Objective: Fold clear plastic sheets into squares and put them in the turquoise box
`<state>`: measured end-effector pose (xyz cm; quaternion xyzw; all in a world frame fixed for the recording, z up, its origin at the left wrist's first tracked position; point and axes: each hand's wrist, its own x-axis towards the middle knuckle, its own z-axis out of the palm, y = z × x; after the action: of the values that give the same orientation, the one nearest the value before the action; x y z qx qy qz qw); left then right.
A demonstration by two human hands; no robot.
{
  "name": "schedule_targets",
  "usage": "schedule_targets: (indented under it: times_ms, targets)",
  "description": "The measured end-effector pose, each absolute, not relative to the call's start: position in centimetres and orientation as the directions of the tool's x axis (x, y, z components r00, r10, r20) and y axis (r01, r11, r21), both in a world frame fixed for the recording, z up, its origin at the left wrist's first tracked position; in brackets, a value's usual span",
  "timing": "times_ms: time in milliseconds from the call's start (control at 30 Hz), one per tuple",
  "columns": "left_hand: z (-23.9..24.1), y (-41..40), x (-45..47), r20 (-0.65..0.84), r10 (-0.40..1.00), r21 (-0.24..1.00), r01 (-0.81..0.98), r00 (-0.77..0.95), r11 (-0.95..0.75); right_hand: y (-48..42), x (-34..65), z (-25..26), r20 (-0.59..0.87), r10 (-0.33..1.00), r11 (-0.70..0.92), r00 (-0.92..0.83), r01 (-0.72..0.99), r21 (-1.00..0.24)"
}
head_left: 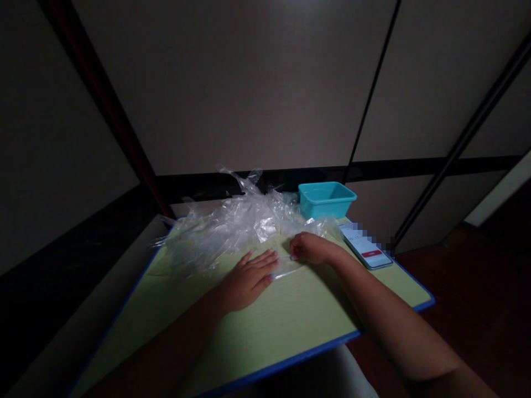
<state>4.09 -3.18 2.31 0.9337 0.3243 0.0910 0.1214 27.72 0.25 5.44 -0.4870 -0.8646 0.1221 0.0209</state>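
Note:
My left hand (248,279) lies flat on the pale green table (265,326), fingers stretched out and pressing on the edge of a small clear plastic bag (286,267). My right hand (310,247) is curled at the bag's far right end, its fingertips pinched on the plastic. A heap of crumpled clear plastic bags (224,226) sits just behind both hands.
A turquoise plastic tub (326,199) stands at the table's far edge. A phone (365,246) with a lit screen lies to the right of my right hand. Walls with dark trim close in behind the table. The table has a blue rim.

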Motion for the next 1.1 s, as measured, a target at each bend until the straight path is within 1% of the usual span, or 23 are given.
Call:
schedule_targets:
  times_ms: [133, 333, 433, 533, 700, 900, 1100]
  targets:
    - [2.3, -3.1, 4.1, 0.085, 0.624, 0.282, 0.582, 0.777, -0.763, 0.0, 27.6, 5.6, -0.057, 0.873, 0.470, -0.484, 0.867, -0.168]
    - [2.3, -3.1, 4.1, 0.081, 0.624, 0.280, 0.583, 0.777, -0.763, 0.2, 27.8, 5.6, -0.079, 0.970, 0.221, -0.230, 0.970, -0.101]
    - [2.4, -3.1, 4.1, 0.071, 0.626, 0.276, 0.588, 0.776, -0.760, 0.5, 28.1, 5.7, -0.124, 0.975, 0.175, -0.186, 0.980, -0.096]
    - [2.7, -3.2, 4.2, 0.068, 0.627, 0.274, 0.590, 0.776, -0.759, 0.7, 28.3, 5.9, -0.175, 0.967, 0.168, -0.187, 0.979, -0.120]
    - [2.8, -3.2, 4.2, 0.062, 0.627, 0.262, 0.593, 0.777, -0.761, 0.7, 28.5, 6.4, -0.231, 0.943, 0.195, -0.239, 0.961, -0.195]
    - [2.0, -2.6, 3.8, 0.074, 0.604, 0.225, 0.576, 0.794, -0.785, 0.4, 28.4, 7.3, -0.261, 0.924, 0.205, -0.280, 0.938, -0.281]
    - [1.9, -2.5, 3.8, 0.059, 0.602, 0.220, 0.578, 0.797, -0.786, 0.2, 28.6, 7.6, -0.273, 0.919, 0.199, -0.286, 0.931, -0.305]
